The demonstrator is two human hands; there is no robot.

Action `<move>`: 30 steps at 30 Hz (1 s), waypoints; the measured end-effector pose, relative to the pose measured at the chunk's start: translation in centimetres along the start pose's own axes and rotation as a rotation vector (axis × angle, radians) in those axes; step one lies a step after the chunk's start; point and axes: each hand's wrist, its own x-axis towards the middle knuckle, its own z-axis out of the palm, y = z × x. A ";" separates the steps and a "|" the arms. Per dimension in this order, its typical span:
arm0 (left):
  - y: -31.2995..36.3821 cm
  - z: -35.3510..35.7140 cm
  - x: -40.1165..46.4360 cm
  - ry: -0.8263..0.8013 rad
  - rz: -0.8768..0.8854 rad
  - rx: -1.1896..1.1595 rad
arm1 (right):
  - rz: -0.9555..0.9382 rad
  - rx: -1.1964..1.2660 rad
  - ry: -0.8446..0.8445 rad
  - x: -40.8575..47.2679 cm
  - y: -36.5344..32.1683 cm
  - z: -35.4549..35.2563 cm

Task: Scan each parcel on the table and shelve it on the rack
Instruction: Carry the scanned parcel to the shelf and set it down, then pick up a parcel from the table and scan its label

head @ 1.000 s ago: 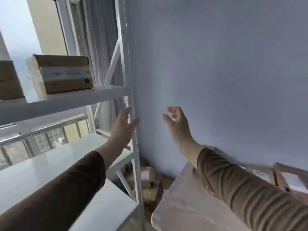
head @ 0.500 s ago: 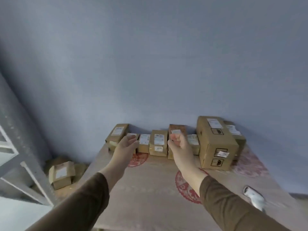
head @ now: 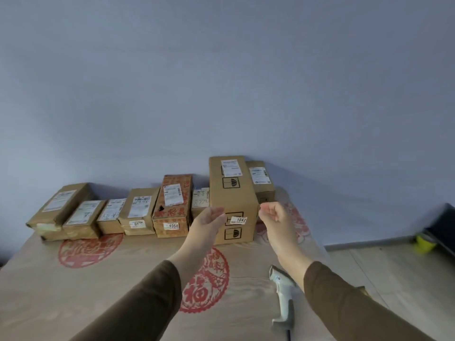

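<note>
Our left hand (head: 209, 221) spread, empty | our right hand (head: 273, 214) loosely curled, empty | tall parcel (head: 232, 193) between them, untouched | scanner (head: 283, 296) under our right forearm

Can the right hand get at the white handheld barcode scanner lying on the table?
Probably yes: the right hand is empty, and the white handheld barcode scanner lies uncovered just beneath that forearm.

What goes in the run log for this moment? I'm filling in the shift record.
phase: reaching | left hand: open, empty | right hand: loosely curled, empty | target: tall box between hands | scanner: lying on table
</note>
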 end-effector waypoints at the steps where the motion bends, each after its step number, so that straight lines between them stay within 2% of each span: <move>1: 0.1 1.1 1.0 -0.009 0.001 0.013 | 0.010 -0.001 0.013 1.1 0.3 -0.6; 11: 0.6 9.6 12.4 -0.086 0.000 -0.010 | 0.137 -0.026 0.073 12.4 3.9 -2.2; 18: 0.8 16.6 18.4 -0.085 -0.103 -0.135 | 0.353 0.064 0.044 18.9 6.0 -2.8; 24: 0.2 20.1 23.6 0.082 -0.134 0.010 | 0.464 0.092 -0.062 24.7 9.0 -3.7; 30: -0.5 22.1 27.5 0.224 -0.240 0.094 | 0.536 0.188 -0.221 29.1 10.9 -3.1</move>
